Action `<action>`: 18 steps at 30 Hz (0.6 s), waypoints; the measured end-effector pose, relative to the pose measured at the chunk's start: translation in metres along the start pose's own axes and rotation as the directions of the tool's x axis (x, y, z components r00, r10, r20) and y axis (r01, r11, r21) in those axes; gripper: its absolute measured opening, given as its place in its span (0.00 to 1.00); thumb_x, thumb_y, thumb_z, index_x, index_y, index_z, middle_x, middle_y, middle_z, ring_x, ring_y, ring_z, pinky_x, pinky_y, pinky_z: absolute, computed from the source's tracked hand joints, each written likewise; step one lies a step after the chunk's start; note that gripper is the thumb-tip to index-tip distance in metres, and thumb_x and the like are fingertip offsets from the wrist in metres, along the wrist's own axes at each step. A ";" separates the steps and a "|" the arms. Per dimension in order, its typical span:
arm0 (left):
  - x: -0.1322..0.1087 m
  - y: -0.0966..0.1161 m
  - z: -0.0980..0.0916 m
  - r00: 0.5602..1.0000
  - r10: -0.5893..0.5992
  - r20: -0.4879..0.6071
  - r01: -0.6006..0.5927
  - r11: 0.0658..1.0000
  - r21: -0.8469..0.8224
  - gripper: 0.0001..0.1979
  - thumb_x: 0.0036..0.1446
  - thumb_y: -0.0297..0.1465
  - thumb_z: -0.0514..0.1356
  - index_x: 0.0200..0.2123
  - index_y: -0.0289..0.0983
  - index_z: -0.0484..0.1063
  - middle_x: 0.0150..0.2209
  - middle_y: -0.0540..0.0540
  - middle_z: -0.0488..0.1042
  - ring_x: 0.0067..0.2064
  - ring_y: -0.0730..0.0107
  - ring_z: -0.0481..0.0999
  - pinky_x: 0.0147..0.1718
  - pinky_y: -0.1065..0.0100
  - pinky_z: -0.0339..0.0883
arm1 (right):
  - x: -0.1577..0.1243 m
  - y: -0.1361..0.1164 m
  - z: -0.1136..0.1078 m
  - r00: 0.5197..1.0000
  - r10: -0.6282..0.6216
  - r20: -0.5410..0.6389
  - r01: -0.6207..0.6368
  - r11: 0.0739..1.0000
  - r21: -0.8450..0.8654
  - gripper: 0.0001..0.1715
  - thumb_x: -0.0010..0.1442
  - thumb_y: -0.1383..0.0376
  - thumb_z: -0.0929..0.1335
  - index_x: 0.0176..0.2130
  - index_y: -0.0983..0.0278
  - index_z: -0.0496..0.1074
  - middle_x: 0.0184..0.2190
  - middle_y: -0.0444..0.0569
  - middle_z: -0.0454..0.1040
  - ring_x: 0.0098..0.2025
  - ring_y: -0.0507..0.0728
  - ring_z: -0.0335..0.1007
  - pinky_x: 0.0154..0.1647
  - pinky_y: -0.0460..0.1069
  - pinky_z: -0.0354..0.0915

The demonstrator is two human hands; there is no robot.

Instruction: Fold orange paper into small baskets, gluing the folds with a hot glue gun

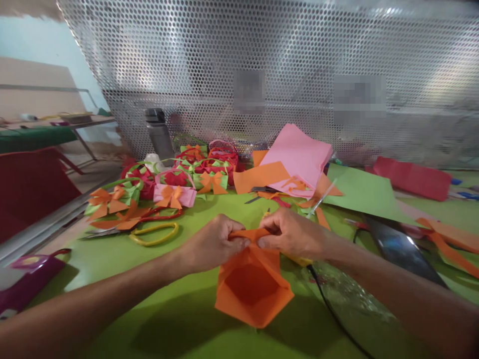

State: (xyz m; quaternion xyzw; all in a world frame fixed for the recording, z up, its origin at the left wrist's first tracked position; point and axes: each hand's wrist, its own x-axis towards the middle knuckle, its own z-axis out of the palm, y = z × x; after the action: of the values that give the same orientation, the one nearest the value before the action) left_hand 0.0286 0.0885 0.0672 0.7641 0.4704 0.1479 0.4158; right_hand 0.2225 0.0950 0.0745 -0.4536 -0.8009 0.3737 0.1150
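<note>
An orange folded paper bag (254, 289) is held up over the green table, its open end facing me. My left hand (213, 242) pinches the bag's upper edge on the left, thumb on top. On the right of the same edge, my right hand (290, 234) also pinches the paper, with the thumbs close together. A yellow tool (299, 259) with a black cord lies partly hidden behind my right hand. Scissors with a yellow and red handle (155, 234) lie left of my left hand.
Small paper bags with orange bows (211, 182) and a grey bottle (160, 134) stand at the back left. Pink sheets (295, 154), a green sheet (362, 192) and a phone (404, 249) lie right. A purple object (32, 279) sits at the left edge.
</note>
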 end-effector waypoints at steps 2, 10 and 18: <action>-0.001 0.000 0.000 1.000 -0.012 0.000 0.012 1.000 0.005 0.11 0.49 0.34 0.53 0.19 0.36 0.59 0.18 0.56 0.53 0.20 0.80 0.52 0.16 0.75 0.44 | 0.001 0.002 0.001 1.000 -0.010 0.023 0.010 1.000 -0.001 0.13 0.49 0.64 0.64 0.19 0.63 0.57 0.18 0.37 0.51 0.20 0.46 0.46 0.19 0.45 0.43; 0.002 0.000 0.002 1.000 0.024 -0.015 -0.023 0.998 0.060 0.11 0.48 0.31 0.52 0.17 0.35 0.58 0.17 0.56 0.51 0.19 0.80 0.51 0.14 0.76 0.42 | 0.002 0.003 0.015 0.999 -0.036 -0.039 0.034 0.998 -0.054 0.14 0.48 0.67 0.61 0.18 0.62 0.50 0.16 0.37 0.49 0.20 0.47 0.45 0.20 0.46 0.42; 0.006 -0.012 0.002 0.991 -0.041 0.128 0.062 0.985 -0.162 0.13 0.49 0.36 0.54 0.21 0.33 0.67 0.18 0.54 0.55 0.21 0.78 0.53 0.17 0.74 0.46 | -0.001 -0.005 0.018 0.987 -0.053 -0.152 0.015 0.971 -0.240 0.14 0.49 0.69 0.62 0.17 0.63 0.52 0.14 0.37 0.52 0.19 0.46 0.46 0.20 0.46 0.41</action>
State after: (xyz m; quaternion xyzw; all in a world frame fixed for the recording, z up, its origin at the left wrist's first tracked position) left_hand 0.0258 0.0954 0.0552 0.7222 0.4495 0.1280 0.5099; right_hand 0.2109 0.0844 0.0656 -0.4783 -0.8361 0.2359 0.1287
